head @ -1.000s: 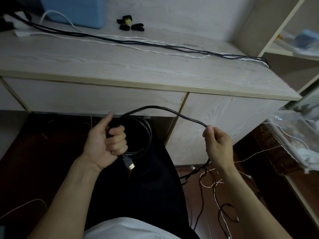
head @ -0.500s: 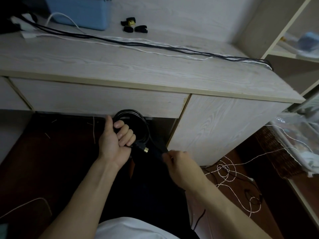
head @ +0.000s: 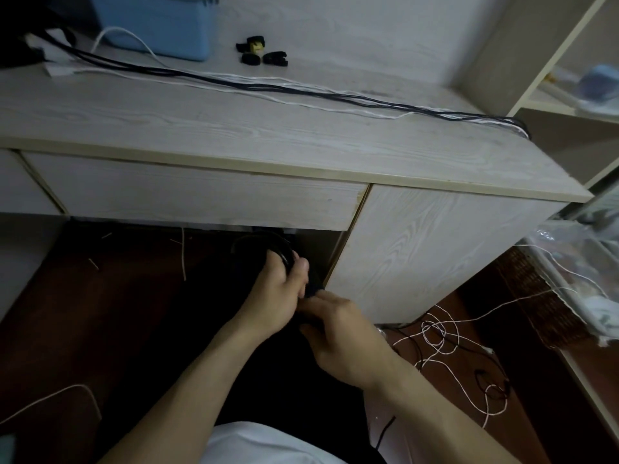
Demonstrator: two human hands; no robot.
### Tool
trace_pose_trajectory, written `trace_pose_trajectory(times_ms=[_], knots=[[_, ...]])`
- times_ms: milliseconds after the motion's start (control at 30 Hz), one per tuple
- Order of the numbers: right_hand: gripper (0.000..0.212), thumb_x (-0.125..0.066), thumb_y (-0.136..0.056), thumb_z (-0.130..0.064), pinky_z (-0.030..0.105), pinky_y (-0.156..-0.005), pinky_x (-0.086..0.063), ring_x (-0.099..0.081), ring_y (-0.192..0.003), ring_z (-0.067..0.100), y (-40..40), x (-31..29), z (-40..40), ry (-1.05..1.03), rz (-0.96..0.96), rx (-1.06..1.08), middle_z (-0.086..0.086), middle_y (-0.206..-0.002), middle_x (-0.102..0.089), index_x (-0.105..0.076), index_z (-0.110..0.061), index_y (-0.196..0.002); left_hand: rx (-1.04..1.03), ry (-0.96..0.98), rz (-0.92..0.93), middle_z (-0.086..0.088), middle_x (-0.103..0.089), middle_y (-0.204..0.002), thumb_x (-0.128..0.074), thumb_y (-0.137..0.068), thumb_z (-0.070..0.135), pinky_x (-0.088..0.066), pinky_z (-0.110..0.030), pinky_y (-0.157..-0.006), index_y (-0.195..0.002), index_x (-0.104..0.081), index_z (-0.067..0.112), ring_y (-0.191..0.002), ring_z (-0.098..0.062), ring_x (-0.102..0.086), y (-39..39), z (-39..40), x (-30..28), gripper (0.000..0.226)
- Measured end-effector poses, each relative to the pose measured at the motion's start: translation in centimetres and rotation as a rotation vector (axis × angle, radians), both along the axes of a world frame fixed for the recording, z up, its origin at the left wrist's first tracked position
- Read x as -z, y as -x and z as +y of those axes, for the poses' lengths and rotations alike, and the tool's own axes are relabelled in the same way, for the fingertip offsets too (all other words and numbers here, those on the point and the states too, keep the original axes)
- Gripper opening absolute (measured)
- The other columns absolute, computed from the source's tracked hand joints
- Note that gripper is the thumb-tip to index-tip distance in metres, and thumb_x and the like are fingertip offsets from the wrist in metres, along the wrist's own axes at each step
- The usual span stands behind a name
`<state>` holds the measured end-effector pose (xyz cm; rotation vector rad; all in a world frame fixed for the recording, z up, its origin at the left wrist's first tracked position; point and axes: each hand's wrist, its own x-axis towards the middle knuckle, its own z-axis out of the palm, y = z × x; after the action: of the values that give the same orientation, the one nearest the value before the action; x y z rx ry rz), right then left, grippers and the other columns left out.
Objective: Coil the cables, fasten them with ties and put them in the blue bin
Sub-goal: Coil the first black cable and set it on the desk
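Under desk (head: 234, 135): left hand (head: 273, 293) grips black cable coil (head: 268, 246); right hand (head: 341, 333) touching it, fingers curled, grip unclear.

Legible text: none. Blue bin (head: 157, 25), far left on worktop (head: 234, 128): no label readable. Ties (head: 259, 53), far centre: yellow patch, markings too small to read.

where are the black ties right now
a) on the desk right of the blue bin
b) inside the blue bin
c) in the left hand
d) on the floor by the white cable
a: the ties lie loose on the desk, just right of the blue bin, while the left hand grips the black coil below the desk edge.
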<state>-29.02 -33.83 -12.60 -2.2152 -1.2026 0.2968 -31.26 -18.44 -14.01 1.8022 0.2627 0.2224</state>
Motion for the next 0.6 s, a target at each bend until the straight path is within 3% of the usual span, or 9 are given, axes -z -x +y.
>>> trace_pose_trajectory(times_ms=[67,133,200,267,333,400,500,600], knots=[[0.016,-0.064,-0.084,-0.007,0.023,-0.071,-0.05,-0.06,-0.079,0.008,0.1,-0.4,-0.1,-0.143,-0.01,0.085,-0.004,-0.091,-0.065,-0.065,-0.016,-0.097,0.122,-0.059,0.227,-0.001,-0.06,-0.111,-0.044,-0.103,0.032,-0.043,-0.035,-0.098,-0.107,-0.05,0.013,-0.106,-0.012,-0.057,0.4,-0.2,-0.4,0.02],[0.015,-0.07,-0.08,-0.01,0.019,-0.059,-0.045,-0.056,-0.064,0.008,0.3,-0.2,-0.1,-0.195,-0.041,0.167,-0.007,-0.076,-0.061,-0.057,-0.015,-0.086,0.223,-0.116,0.343,-0.004,-0.055,-0.126,-0.042,-0.103,0.034,-0.041,-0.038,-0.104,-0.118,-0.048,0.013,-0.12,-0.017,-0.052,0.6,-0.1,-1.0,0.027],[0.025,-0.077,-0.078,-0.017,0.013,-0.054,-0.039,-0.052,-0.06,0.008,0.3,0.2,0.1,-0.214,-0.074,0.217,-0.011,-0.07,-0.054,-0.053,-0.013,-0.084,0.286,-0.252,0.389,-0.005,-0.057,-0.123,-0.038,-0.103,0.035,-0.045,-0.039,-0.098,-0.112,-0.051,0.013,-0.114,-0.018,-0.055,0.7,0.4,-1.6,0.027],[0.035,-0.084,-0.073,-0.024,0.01,-0.054,-0.038,-0.051,-0.063,0.006,0.0,0.3,0.4,-0.247,-0.114,0.256,-0.013,-0.069,-0.051,-0.053,-0.012,-0.08,0.326,-0.323,0.405,-0.003,-0.062,-0.107,-0.041,-0.101,0.038,-0.049,-0.037,-0.081,-0.099,-0.055,0.016,-0.094,-0.014,-0.061,0.7,0.9,-1.7,0.026],[0.045,-0.09,-0.067,-0.035,0.013,-0.052,-0.038,-0.051,-0.06,0.007,-0.8,-0.3,0.3,-0.279,-0.06,0.28,-0.013,-0.065,-0.051,-0.052,-0.012,-0.073,0.361,-0.135,0.384,0.003,-0.059,-0.076,-0.048,-0.098,0.041,-0.043,-0.03,-0.056,-0.088,-0.056,0.015,-0.061,-0.008,-0.055,1.0,1.0,-1.7,0.03],[0.047,-0.092,-0.063,-0.04,0.015,-0.052,-0.039,-0.052,-0.056,0.007,-1.8,-0.5,-0.4,-0.249,0.089,0.205,-0.01,-0.062,-0.056,-0.054,-0.013,-0.069,0.403,0.049,0.35,0.004,-0.045,-0.057,-0.053,-0.099,0.037,-0.03,-0.023,-0.042,-0.081,-0.055,0.011,-0.043,-0.006,-0.038,1.4,1.3,-1.9,0.031],[0.041,-0.086,-0.069,-0.044,0.028,-0.053,-0.048,-0.06,-0.058,0.014,-3.4,-0.2,-2.2,-0.093,0.354,0.117,0.001,-0.067,-0.064,-0.062,-0.012,-0.076,0.473,0.278,0.293,0.001,-0.031,-0.054,-0.059,-0.094,0.044,-0.015,-0.021,-0.037,-0.082,-0.052,0.012,-0.04,-0.009,-0.02,1.9,3.1,-2.2,0.034],[0.036,-0.075,-0.085,-0.037,0.029,-0.052,-0.044,-0.054,-0.053,0.011,-4.7,0.1,-3.4,0.02,0.336,0.19,0.006,-0.061,-0.06,-0.059,-0.007,-0.074,0.515,0.552,0.204,0.004,-0.024,-0.048,-0.069,-0.085,0.046,-0.009,-0.02,-0.038,-0.072,-0.044,0.015,-0.037,-0.008,-0.013,2.3,5.4,-2.3,0.042]])
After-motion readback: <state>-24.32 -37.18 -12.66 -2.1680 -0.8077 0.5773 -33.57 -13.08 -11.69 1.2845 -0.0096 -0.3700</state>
